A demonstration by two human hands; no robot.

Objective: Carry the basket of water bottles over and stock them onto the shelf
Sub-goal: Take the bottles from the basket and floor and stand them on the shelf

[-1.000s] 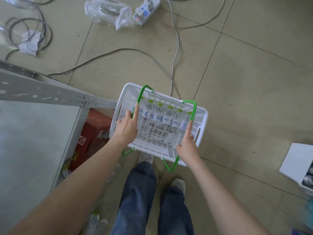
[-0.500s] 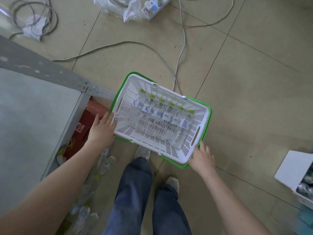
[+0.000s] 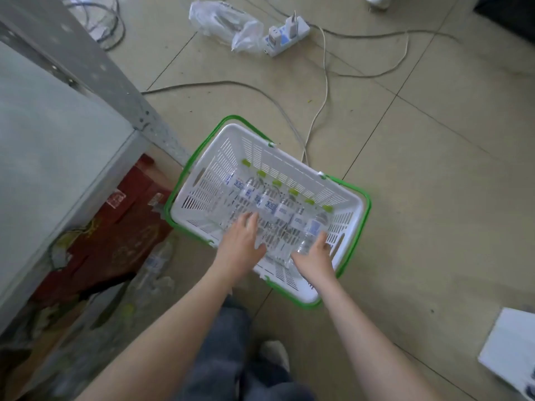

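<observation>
Tiled floor (image 3: 434, 169), cables across it. Both hands, off the basket's sides half a second ago, now reach inside: carrying done, unloading starts. Left hand (image 3: 241, 244) lies flat, fingers straight, on the water bottles (image 3: 269, 206); right hand (image 3: 314, 254) curls round the rightmost bottle's base, though the grip is partly hidden. Basket (image 3: 351, 215) sits on the floor, handles down. Shelf (image 3: 58, 125) left of the left hand, its lower levels blurred. Power strip (image 3: 286, 33) beyond.
</observation>
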